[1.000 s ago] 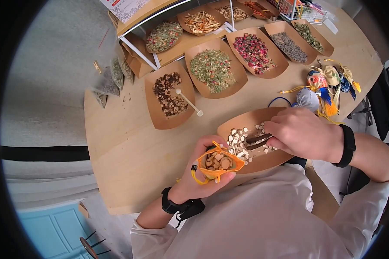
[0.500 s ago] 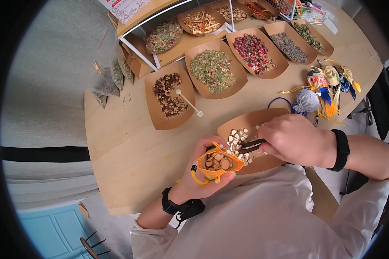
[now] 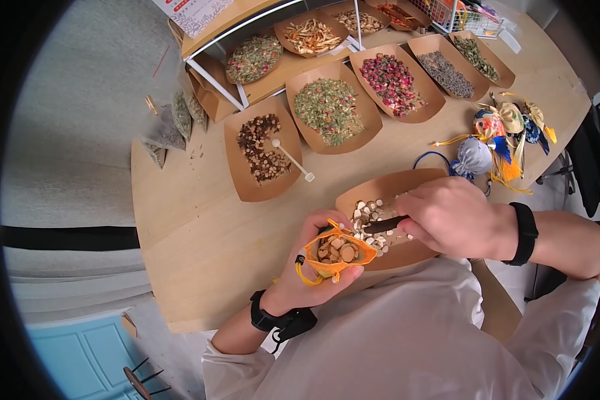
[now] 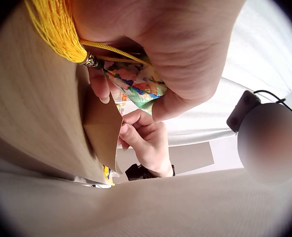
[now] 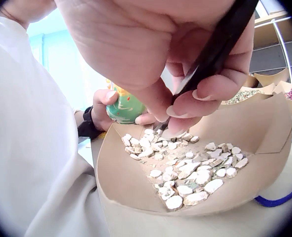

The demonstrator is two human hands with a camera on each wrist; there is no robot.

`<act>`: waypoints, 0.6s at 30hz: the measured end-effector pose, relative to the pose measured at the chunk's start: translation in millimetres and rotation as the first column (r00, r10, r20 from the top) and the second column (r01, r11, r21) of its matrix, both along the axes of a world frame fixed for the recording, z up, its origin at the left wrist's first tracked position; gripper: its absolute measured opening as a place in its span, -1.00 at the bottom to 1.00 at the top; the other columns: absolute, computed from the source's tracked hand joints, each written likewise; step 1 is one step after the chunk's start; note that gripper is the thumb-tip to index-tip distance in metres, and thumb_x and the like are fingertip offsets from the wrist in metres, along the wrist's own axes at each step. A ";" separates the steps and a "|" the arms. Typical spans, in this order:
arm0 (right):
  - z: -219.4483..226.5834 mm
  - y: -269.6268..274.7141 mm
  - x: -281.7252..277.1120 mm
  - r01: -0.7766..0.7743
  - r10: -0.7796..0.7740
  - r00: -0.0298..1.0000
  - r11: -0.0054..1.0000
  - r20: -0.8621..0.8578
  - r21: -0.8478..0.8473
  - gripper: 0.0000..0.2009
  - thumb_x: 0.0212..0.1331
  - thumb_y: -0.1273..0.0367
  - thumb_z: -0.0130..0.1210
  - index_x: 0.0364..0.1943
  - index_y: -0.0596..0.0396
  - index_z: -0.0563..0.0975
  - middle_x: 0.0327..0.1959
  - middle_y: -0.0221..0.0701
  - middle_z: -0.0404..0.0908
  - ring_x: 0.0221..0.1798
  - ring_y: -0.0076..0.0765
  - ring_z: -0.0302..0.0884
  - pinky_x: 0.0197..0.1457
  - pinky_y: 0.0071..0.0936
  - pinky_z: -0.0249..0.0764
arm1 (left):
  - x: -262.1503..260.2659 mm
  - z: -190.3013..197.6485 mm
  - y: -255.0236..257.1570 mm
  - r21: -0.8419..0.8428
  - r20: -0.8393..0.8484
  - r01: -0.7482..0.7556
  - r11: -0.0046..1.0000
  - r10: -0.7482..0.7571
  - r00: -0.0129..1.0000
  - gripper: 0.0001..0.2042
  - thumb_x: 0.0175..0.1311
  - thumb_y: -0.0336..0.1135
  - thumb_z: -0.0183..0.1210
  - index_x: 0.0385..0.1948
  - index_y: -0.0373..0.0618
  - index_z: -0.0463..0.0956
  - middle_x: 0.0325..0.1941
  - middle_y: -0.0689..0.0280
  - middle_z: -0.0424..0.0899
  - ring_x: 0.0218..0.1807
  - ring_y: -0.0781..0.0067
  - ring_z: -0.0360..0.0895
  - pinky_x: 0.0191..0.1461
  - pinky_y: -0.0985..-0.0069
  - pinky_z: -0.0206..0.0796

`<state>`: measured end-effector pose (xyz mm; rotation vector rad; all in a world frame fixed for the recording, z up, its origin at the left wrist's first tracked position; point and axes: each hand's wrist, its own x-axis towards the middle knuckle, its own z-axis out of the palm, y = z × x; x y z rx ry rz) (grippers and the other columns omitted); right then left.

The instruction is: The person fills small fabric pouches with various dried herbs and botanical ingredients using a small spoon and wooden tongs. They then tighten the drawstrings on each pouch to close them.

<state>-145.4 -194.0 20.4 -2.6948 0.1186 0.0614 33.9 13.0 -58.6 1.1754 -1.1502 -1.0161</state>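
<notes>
My left hand point(image 3: 289, 283) grips a small drawstring pouch point(image 3: 369, 253), its orange mouth spread and tan round slices point(image 3: 345, 252) inside. In the left wrist view the pouch's floral cloth point(image 4: 133, 79) shows beside a yellow tassel point(image 4: 59, 32). With thumb and fingers, my right hand point(image 3: 460, 219) pinches dark tongs point(image 3: 385, 225) whose tips reach down to pale dried slices point(image 5: 200, 175). These slices lie in a brown paper tray point(image 3: 413, 255) just right of the pouch. My right fingers hide part of the tongs in the right wrist view.
Ahead stand paper trays of brown bits with a pale spoon point(image 3: 292, 159), green herb mix point(image 3: 328, 110), rosebuds point(image 3: 390, 80) and lavender-grey buds point(image 3: 447, 72). Several finished pouches point(image 3: 510, 127) lie at the right. A shelf point(image 3: 273, 80) with more trays is behind; clear bags point(image 3: 167, 130) sit at left.
My right hand has shifted slightly left and down over the tray. The tongs' two arms, apart earlier, now appear together. My left hand and the pouch have stayed put.
</notes>
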 end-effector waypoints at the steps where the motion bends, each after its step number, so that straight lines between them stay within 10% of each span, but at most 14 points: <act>1: 1.2 -1.0 -0.8 0.013 -0.014 1.000 1.000 0.024 0.020 -0.84 0.25 0.35 0.21 -0.30 0.17 0.54 -0.44 -0.22 0.65 -0.35 0.06 0.65 -0.32 -0.08 0.53 | -0.1 -0.2 0.2 0.002 0.005 -0.002 1.000 0.002 1.000 -0.38 0.17 -0.48 0.38 0.22 -0.08 0.19 0.18 0.25 0.35 0.22 0.49 0.36 0.29 0.50 0.26; 18: 44.7 4.8 -4.8 -0.065 0.033 0.926 0.995 0.377 0.073 -0.79 0.10 0.38 0.32 -0.33 0.17 0.52 -0.48 -0.24 0.53 -0.40 0.06 0.54 -0.36 -0.09 0.42 | -0.2 5.4 -1.2 0.008 0.012 0.021 1.000 -0.021 1.000 -0.38 0.18 -0.50 0.37 0.22 -0.10 0.19 0.18 0.26 0.35 0.23 0.51 0.37 0.29 0.52 0.26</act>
